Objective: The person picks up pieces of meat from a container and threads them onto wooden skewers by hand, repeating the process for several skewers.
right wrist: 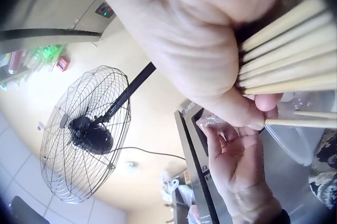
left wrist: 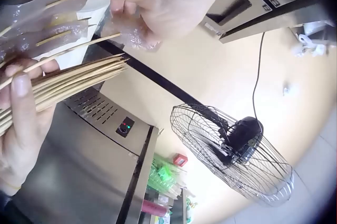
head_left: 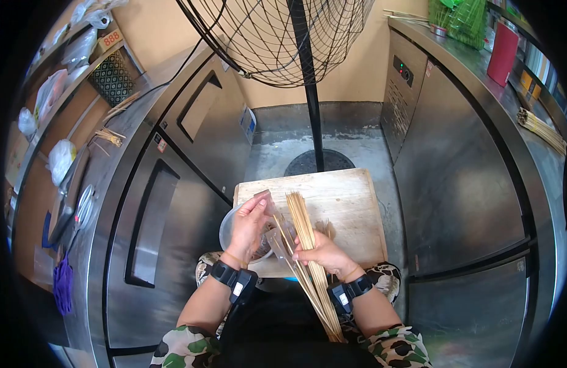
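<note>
My left hand (head_left: pixel 246 232) pinches a thin pinkish slice of meat (left wrist: pixel 131 32), left of the skewers. My right hand (head_left: pixel 327 254) grips a thick bundle of bamboo skewers (head_left: pixel 306 230) that slants down toward my lap. Between the right thumb and a finger sits a single skewer (left wrist: pixel 73 50), its tip right at the meat slice. Beside it, glossy threaded slices (left wrist: pixel 45 3) hang on other skewers. A clear plastic tub (head_left: pixel 227 232) stands below the left hand, its contents mostly hidden by that hand.
The tub overlaps the left side of a wooden board (head_left: pixel 354 208). Steel cabinets (head_left: pixel 473 165) flank both sides. A black wire fan (head_left: pixel 277 37) stands beyond the board. More skewers (head_left: pixel 541 132) lie on the right counter; a purple cord bundle (head_left: pixel 63 285) hangs at left.
</note>
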`<move>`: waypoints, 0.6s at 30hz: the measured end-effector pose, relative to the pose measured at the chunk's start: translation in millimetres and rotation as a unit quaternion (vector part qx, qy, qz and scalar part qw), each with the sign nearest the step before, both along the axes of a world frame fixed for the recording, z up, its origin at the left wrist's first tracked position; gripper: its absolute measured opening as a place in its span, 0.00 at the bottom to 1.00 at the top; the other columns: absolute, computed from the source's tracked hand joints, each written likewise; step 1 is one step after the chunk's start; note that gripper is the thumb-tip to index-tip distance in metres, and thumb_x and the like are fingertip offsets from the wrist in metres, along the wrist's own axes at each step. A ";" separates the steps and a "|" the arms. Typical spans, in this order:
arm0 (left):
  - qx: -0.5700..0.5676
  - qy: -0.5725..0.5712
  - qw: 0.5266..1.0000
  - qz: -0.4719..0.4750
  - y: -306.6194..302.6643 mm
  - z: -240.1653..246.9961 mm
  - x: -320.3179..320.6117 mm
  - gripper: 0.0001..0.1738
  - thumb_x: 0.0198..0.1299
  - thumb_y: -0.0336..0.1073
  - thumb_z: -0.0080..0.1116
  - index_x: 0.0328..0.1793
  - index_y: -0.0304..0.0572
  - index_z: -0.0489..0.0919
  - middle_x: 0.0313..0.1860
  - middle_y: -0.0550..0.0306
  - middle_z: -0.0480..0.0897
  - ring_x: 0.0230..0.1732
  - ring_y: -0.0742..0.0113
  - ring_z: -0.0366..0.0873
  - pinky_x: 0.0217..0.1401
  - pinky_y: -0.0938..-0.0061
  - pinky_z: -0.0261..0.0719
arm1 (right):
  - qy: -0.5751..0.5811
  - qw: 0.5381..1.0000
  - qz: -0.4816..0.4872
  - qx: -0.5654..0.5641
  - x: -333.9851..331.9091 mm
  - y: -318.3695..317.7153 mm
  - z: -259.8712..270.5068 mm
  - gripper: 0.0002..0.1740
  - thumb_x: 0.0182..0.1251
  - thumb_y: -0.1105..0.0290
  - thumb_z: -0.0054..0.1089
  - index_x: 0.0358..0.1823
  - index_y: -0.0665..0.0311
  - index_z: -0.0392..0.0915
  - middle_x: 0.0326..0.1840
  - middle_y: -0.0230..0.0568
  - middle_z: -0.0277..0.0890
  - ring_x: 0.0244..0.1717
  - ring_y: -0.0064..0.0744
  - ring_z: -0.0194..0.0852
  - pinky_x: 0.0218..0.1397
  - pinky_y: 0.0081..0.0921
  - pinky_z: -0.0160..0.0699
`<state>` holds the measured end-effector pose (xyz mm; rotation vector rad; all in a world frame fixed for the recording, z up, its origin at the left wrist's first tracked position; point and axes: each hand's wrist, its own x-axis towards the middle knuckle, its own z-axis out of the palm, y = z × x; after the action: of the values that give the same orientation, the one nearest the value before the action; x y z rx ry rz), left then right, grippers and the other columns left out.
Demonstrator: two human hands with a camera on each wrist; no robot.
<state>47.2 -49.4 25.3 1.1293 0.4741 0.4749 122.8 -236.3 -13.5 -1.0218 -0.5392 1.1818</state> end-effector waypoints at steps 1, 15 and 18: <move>-0.002 0.014 1.000 0.002 -2.9 8.5 -0.9 0.15 0.65 0.33 0.52 0.56 0.39 0.76 0.52 0.57 0.80 0.52 0.72 0.76 0.53 0.78 0.72 | -0.001 1.000 -0.001 0.000 0.1 0.3 -0.6 0.18 0.53 0.82 0.64 0.43 0.65 0.67 0.29 0.35 0.75 0.24 0.20 0.72 0.28 0.15 0.73; 0.091 0.045 0.995 0.006 -13.0 -0.6 -0.9 0.12 0.64 0.31 0.52 0.52 0.37 0.77 0.41 0.56 0.83 0.43 0.70 0.80 0.41 0.80 0.78 | -0.015 1.000 -0.004 0.006 -0.6 1.4 -4.1 0.18 0.53 0.82 0.64 0.44 0.66 0.67 0.30 0.35 0.75 0.24 0.19 0.72 0.27 0.15 0.72; 0.054 0.027 0.998 0.019 -8.5 1.5 4.4 0.13 0.65 0.29 0.50 0.54 0.36 0.76 0.41 0.52 0.82 0.42 0.67 0.81 0.42 0.76 0.81 | -0.001 1.000 0.007 0.019 -0.6 0.1 -1.7 0.18 0.53 0.82 0.63 0.44 0.65 0.67 0.30 0.34 0.74 0.25 0.19 0.72 0.28 0.15 0.72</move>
<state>51.6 -58.0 26.8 1.2419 0.5229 0.5100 122.2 -236.2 -15.3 -0.9889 -0.5698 1.1792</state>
